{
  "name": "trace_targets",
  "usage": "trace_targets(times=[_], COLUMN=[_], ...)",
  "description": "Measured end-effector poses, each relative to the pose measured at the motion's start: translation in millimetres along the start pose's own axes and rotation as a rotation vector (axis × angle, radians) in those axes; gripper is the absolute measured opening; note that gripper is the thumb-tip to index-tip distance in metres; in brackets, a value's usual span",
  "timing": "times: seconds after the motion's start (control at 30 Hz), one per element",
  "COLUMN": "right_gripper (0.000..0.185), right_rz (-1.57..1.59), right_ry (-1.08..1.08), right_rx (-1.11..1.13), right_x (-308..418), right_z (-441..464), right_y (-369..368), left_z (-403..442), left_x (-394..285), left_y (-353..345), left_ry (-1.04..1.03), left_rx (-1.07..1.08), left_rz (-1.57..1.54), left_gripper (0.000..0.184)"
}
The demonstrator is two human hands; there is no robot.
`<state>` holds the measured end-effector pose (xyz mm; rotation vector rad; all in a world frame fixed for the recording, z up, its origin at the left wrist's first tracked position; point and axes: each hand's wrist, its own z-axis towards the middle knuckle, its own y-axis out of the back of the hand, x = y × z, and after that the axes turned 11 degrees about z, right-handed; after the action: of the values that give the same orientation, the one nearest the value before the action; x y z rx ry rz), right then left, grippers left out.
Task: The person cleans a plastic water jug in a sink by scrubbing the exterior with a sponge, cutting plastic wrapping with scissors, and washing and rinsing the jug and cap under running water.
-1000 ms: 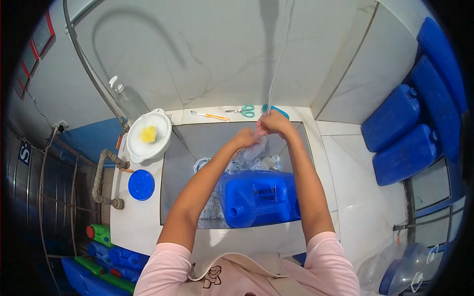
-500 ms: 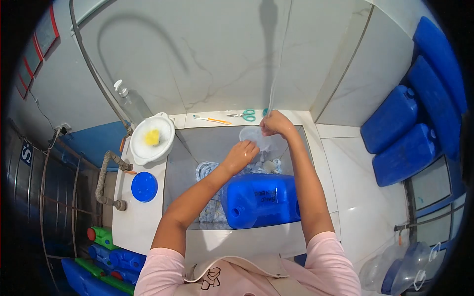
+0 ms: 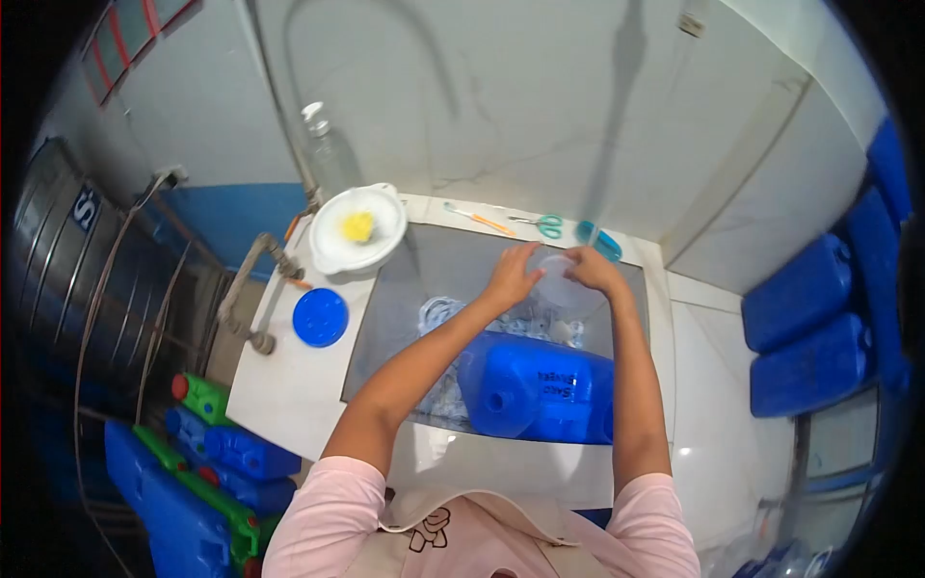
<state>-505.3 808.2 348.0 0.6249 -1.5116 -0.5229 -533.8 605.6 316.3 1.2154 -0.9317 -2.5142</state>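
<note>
A translucent plastic tub (image 3: 556,282) is between my hands over the far part of the sink (image 3: 385,318). My right hand (image 3: 594,271) grips its right rim with bent fingers. At the tub's left side, my left hand (image 3: 515,275) has its thumb and fingers apart; whether it touches the tub is unclear. Below my forearms a blue jerrycan (image 3: 549,385) with dark lettering lies on its side in the sink. Pale bundled material (image 3: 443,395), perhaps cord or cloth, lies partly under it.
Along the back ledge are an orange toothbrush (image 3: 480,220), scissors (image 3: 547,225) and a teal brush (image 3: 599,241). To the left stand a white basin (image 3: 337,255) with a yellow sponge (image 3: 357,227), a pump bottle (image 3: 330,154), a blue lid (image 3: 321,317) and a pipe (image 3: 231,299). Blue jerrycans (image 3: 809,366) stand right.
My right hand has moved from the clear hose down to the tub's rim. My left hand has opened and shifted to the tub's left side. The view has turned left.
</note>
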Motion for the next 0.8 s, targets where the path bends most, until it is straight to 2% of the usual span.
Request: trace_targets(times=[0.03,0.07,0.1,0.13,0.17,0.2,0.23,0.3,0.33,0.4,0.43,0.5,0.53,0.63,0.67,0.7,0.73,0.8], right_gripper=[0.027,0.026,0.026,0.026,0.026,0.025,0.025,0.015,0.015,0.021,0.021,0.02,0.02,0.02,0.019,0.019,0.019,0.018], right_rz=[0.001,0.076,0.149,0.15,0.21,0.27,0.271,0.277,0.277,0.439,0.437,0.441,0.437,0.356,0.168,-0.018,-0.015,-0.225], right_ry=[0.017,-0.068,-0.157,-0.15,-0.268,-0.39,-0.388,-0.394,-0.394,-0.358,-0.354,-0.28,-0.28,-0.275,-0.286,-0.3,-0.316,-0.309], right_rx=[0.024,-0.035,-0.098,-0.089,-0.11,-0.133,-0.13,-0.086,-0.081,-0.177,-0.171,-0.212,-0.218,-0.221,-0.227,-0.23,-0.24,-0.239], right_x=[-1,-2,-2,-2,-4,-5,-7,-11,-10,-13,-16,-25,-27,-30,-26,-17,-8,10], right_z=[0,-1,-2,-3,-3,-2,-1,0,-2,-3,-2,2,2,-5,-9,-12,-14,-12], right_y=[-6,-12,-17,-22,-26,-29,-30,-32,-34,-36,-38,-40,-38,-24,-18,-13,-11,-6], left_z=[-14,-31,-50,-70,-88,-101,-110,-148,-158,-174,-178,-174,-170,-171,-172,-163,-153,-132], left_x=[14,31,43,56,72,76,80,115,123,133,137,143,131,103,94,83,69,53], left_y=[10,26,49,76,102,133,163,192,199,212,220,232,239,249,247,246,239,209], left_ry=[0.021,0.038,0.091,0.142,0.209,0.368,0.554,0.608,0.613,0.789,0.795,0.919,0.922,0.902,0.916,0.898,0.764,0.569], left_rx=[-0.049,-0.092,-0.052,-0.008,0.015,0.079,0.211,0.016,0.017,-0.072,-0.075,0.104,0.142,0.163,0.165,0.177,0.144,0.062], left_rz=[0.11,0.218,0.401,0.581,0.732,0.829,0.904,1.081,1.083,1.216,1.217,0.935,0.853,0.86,0.819,0.819,0.685,0.383], left_gripper=[0.035,0.033,0.035,0.037,0.039,0.042,0.044,0.065,0.065,0.087,0.087,0.101,0.097,0.1,0.103,0.103,0.103,0.101])
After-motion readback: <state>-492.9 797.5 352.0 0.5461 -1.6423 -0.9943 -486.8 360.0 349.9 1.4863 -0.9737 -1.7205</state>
